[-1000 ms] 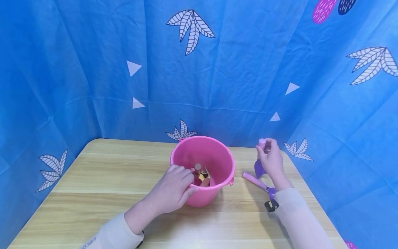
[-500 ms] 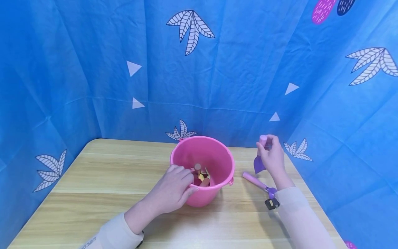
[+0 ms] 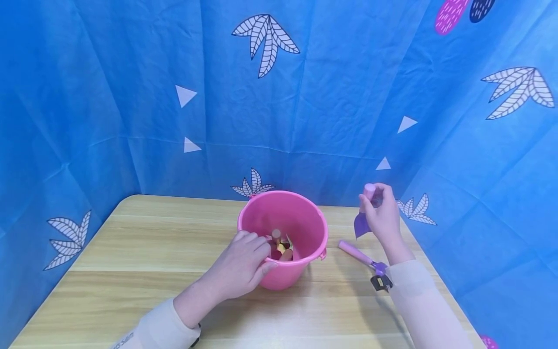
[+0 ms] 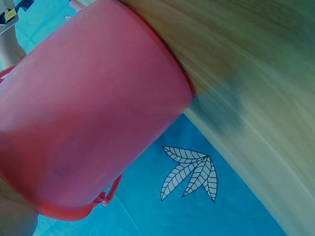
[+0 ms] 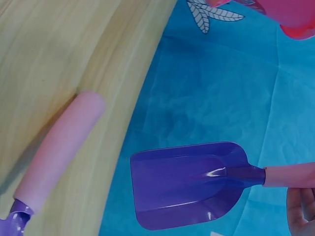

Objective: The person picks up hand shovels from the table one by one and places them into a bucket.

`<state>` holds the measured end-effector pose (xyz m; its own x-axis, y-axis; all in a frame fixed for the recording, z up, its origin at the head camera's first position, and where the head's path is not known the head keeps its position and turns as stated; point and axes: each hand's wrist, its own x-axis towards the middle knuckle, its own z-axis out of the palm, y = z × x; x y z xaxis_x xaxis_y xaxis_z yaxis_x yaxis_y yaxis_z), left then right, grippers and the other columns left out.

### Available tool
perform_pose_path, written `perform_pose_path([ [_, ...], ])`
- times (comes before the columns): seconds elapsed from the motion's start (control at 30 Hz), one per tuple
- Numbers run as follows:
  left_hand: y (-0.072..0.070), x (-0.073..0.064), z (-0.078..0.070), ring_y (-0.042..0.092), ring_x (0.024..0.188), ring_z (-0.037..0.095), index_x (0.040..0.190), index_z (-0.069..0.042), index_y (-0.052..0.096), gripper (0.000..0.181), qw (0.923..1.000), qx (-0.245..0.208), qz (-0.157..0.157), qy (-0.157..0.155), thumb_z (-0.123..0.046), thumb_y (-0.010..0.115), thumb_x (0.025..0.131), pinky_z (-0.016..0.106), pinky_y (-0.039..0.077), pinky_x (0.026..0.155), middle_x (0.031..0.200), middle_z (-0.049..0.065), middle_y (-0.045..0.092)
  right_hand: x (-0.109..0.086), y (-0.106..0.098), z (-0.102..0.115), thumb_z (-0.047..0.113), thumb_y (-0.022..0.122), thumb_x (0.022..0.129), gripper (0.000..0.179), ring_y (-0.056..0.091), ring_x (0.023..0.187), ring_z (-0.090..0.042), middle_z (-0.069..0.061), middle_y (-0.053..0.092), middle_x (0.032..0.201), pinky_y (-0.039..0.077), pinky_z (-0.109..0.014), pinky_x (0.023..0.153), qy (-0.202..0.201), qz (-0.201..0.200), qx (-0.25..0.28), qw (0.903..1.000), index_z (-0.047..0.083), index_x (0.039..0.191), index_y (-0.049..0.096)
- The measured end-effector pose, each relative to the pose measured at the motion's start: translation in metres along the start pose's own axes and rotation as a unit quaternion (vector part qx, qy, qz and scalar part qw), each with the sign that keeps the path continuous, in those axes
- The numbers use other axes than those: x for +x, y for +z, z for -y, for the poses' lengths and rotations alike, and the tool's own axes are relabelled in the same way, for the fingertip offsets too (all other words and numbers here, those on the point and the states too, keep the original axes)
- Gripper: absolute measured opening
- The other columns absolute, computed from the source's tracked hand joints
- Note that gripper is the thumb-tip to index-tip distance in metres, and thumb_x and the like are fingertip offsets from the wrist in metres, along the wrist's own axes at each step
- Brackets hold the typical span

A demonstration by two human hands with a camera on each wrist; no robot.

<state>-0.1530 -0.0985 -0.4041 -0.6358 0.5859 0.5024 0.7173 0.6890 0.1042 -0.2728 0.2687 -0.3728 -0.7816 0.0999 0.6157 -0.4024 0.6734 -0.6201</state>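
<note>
A pink bucket (image 3: 283,278) stands on the table, and my left hand (image 3: 240,264) grips its near-left rim. Inside it lie several small toy pieces (image 3: 282,249) in yellow, red and brown. My right hand (image 3: 383,213) holds a toy shovel (image 5: 192,184) by its pink handle, the flat purple blade pointing down above the table at the bucket's right. In the right wrist view only some fingers show at the handle. Below that hand lies a second tool with a pink handle (image 3: 355,251) and a purple neck (image 5: 12,223), its far end hidden by the sleeve.
The wooden table (image 3: 144,261) ends just behind the bucket, where a blue curtain (image 3: 279,116) with leaf prints hangs. More curtain closes in the left and right sides. A black wrist device (image 3: 381,282) sits below the right sleeve.
My right hand has lifted the shovel, bringing its blade higher and clear of the tool lying below. My left hand stays on the bucket's rim.
</note>
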Motion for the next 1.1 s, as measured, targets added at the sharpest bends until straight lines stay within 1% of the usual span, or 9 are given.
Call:
perform_pose_path([
  [0.3, -0.002, 0.0, -0.001, 0.046, 0.09, 0.009, 0.093, -0.024, 0.059, 0.036, 0.9999, -0.006, 0.009, -0.002, -0.052, 0.04, 0.104, 0.034, 0.038, 0.09, 0.089, -0.012, 0.053, 0.002, -0.003, 0.014, 0.015, 0.071, 0.094, 0.04, 0.064, 0.1, -0.027, -0.013, 0.06, 0.108, 0.054, -0.04, 0.089, -0.013, -0.007, 0.009, 0.9998, 0.0, 0.124, 0.05],
  [0.47, -0.003, 0.0, -0.001, 0.046, 0.09, 0.008, 0.091, -0.024, 0.058, 0.035, 0.9999, -0.005, 0.011, -0.003, -0.051, 0.041, 0.104, 0.034, 0.038, 0.09, 0.089, -0.012, 0.053, 0.003, -0.005, 0.022, 0.016, 0.073, 0.093, 0.041, 0.065, 0.101, -0.026, -0.011, 0.062, 0.108, 0.053, -0.026, 0.088, -0.025, -0.009, 0.015, 0.9995, 0.002, 0.124, 0.05],
  [0.53, -0.004, 0.0, -0.001, 0.046, 0.09, 0.008, 0.09, -0.024, 0.058, 0.034, 0.9999, -0.004, 0.01, -0.002, -0.051, 0.041, 0.104, 0.034, 0.038, 0.09, 0.088, -0.012, 0.052, 0.004, -0.006, 0.025, 0.015, 0.073, 0.092, 0.041, 0.065, 0.101, -0.026, -0.011, 0.062, 0.108, 0.052, -0.023, 0.087, -0.031, -0.01, 0.02, 0.9993, 0.001, 0.123, 0.05],
  [0.7, -0.005, 0.001, 0.0, 0.045, 0.088, 0.009, 0.088, -0.025, 0.056, 0.034, 1.0, -0.005, 0.008, -0.002, -0.051, 0.041, 0.105, 0.034, 0.038, 0.089, 0.086, -0.013, 0.05, 0.008, -0.007, 0.033, 0.013, 0.073, 0.092, 0.04, 0.065, 0.101, -0.027, -0.012, 0.063, 0.107, 0.054, -0.035, 0.088, -0.038, -0.015, 0.029, 0.9987, -0.001, 0.123, 0.05],
  [0.77, -0.005, 0.001, 0.0, 0.044, 0.087, 0.009, 0.088, -0.025, 0.055, 0.034, 0.9999, -0.005, 0.008, -0.003, -0.051, 0.041, 0.104, 0.035, 0.038, 0.089, 0.085, -0.012, 0.049, 0.009, -0.008, 0.036, 0.013, 0.073, 0.092, 0.04, 0.065, 0.1, -0.027, -0.012, 0.063, 0.107, 0.054, -0.035, 0.087, -0.04, -0.018, 0.03, 0.9986, -0.001, 0.122, 0.05],
  [0.83, -0.005, 0.001, 0.0, 0.045, 0.087, 0.009, 0.088, -0.025, 0.055, 0.035, 0.9999, -0.006, 0.008, -0.004, -0.052, 0.04, 0.104, 0.035, 0.038, 0.089, 0.085, -0.013, 0.049, 0.01, -0.009, 0.039, 0.012, 0.073, 0.092, 0.039, 0.065, 0.1, -0.026, -0.013, 0.063, 0.107, 0.054, -0.029, 0.086, -0.044, -0.022, 0.032, 0.9982, -0.002, 0.122, 0.051],
  [0.93, -0.005, 0.001, 0.0, 0.046, 0.089, 0.008, 0.089, -0.025, 0.056, 0.036, 0.9999, -0.007, 0.008, -0.005, -0.054, 0.04, 0.104, 0.035, 0.038, 0.09, 0.087, -0.013, 0.051, 0.011, -0.011, 0.044, 0.009, 0.073, 0.092, 0.039, 0.064, 0.098, -0.018, -0.012, 0.063, 0.107, 0.051, -0.019, 0.084, -0.052, -0.029, 0.037, 0.9975, -0.002, 0.121, 0.051],
  [1.0, -0.005, 0.001, 0.0, 0.046, 0.09, 0.008, 0.09, -0.025, 0.056, 0.036, 0.9999, -0.007, 0.009, -0.006, -0.054, 0.04, 0.104, 0.035, 0.038, 0.09, 0.088, -0.013, 0.052, 0.012, -0.012, 0.048, 0.008, 0.073, 0.091, 0.039, 0.062, 0.096, -0.011, -0.012, 0.063, 0.106, 0.05, -0.015, 0.084, -0.058, -0.032, 0.046, 0.9967, -0.003, 0.121, 0.051],
  [1.1, -0.004, 0.001, 0.0, 0.046, 0.09, 0.008, 0.091, -0.025, 0.057, 0.037, 0.9999, -0.009, 0.012, -0.008, -0.055, 0.039, 0.104, 0.035, 0.038, 0.09, 0.088, -0.013, 0.052, 0.013, -0.015, 0.055, 0.007, 0.073, 0.091, 0.039, 0.059, 0.094, -0.003, -0.012, 0.063, 0.105, 0.049, -0.014, 0.082, -0.065, -0.037, 0.057, 0.9956, -0.004, 0.121, 0.052],
])
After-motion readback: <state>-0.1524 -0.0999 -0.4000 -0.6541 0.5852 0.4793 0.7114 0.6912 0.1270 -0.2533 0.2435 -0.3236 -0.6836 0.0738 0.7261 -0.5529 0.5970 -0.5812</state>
